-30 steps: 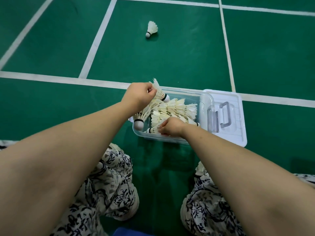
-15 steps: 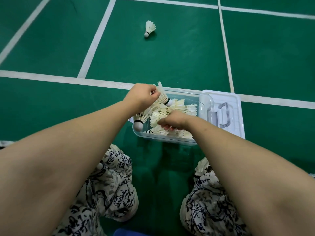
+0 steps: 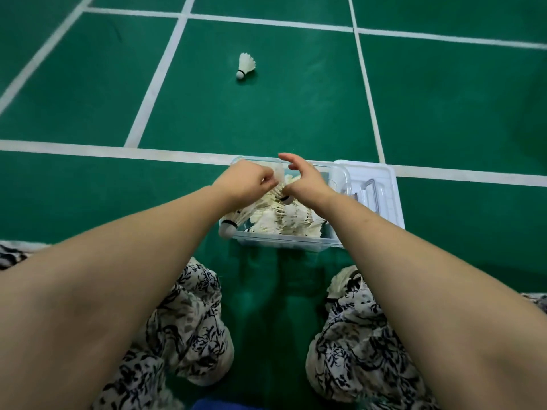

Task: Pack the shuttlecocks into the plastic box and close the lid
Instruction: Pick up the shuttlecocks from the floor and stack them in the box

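Feathery white shuttlecocks (image 3: 293,220) fill the clear plastic box (image 3: 284,242). The left hand (image 3: 245,182) pinches one above it; I cannot tell the right hand's (image 3: 306,182) grip.

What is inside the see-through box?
White shuttlecocks lie piled in the plastic box. The left hand and right hand cover its far part, so anything beneath them is hidden.

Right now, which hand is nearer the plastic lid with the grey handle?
The right hand, above the clear plastic box just left of the grey-handled plastic lid; the left hand is farther left, gripping white feather shuttlecocks.
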Tool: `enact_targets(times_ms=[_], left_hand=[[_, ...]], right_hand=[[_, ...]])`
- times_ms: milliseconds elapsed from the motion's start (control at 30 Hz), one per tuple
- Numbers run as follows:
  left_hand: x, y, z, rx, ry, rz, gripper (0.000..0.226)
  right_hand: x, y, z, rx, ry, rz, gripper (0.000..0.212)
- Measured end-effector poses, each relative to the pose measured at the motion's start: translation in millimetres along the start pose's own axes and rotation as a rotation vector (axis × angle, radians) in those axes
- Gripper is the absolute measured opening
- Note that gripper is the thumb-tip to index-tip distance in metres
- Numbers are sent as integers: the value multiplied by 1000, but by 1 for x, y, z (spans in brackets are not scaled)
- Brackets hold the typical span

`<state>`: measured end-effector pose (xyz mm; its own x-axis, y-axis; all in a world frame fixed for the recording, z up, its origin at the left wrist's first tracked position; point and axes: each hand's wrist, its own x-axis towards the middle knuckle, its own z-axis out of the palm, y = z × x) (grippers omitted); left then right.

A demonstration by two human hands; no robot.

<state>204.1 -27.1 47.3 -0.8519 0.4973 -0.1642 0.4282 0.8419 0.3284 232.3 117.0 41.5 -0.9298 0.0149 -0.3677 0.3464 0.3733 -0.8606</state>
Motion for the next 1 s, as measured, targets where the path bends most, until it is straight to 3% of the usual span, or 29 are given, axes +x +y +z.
enact_targets(times_ms=[367,533,733,1000], left_hand=[[-1,-3,3,50,-104,44,34],[4,-3,9,52,-134,62,34],[7,-1,10,37,-170,32,31],[5,-8,8,15,-1,-66,35]], right_hand=[[6,19,0,-4,8,-47,31],[8,27,-5,6,-15,0,28],[2,31,-14,-160,-24,11,28],[-6,49,-22,-67,86,152,28]])
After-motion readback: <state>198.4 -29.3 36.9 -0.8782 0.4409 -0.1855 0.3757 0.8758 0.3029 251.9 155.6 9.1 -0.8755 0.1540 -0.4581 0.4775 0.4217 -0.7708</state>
